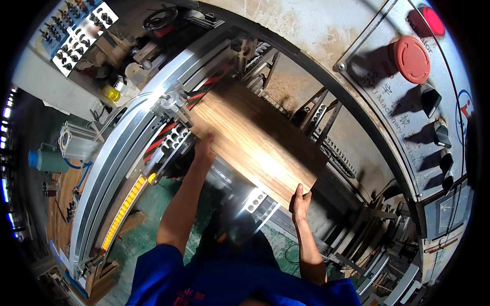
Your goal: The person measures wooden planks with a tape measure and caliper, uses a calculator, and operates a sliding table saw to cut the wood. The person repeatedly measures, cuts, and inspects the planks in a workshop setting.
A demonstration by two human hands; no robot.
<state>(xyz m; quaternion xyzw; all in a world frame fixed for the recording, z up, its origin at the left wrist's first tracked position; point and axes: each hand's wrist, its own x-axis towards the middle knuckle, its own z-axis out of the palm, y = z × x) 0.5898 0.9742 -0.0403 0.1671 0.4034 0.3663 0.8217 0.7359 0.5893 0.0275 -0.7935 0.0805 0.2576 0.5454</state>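
A rectangular wood-grain board lies tilted across the middle of the machine, bright along its near half and shadowed toward the back. My left hand grips its near edge on the left, thumb on top and fingers hidden underneath. My right hand holds the board at its near right corner, thumb up along the edge. A metal clamp fitting sits just beside the board's far left corner. Below the board is a metal plate with holes.
A curved aluminium rail runs down the left, with a yellow strip. A control panel with red buttons overhangs the right. A grey-green canister, parts on a white board and green floor show around.
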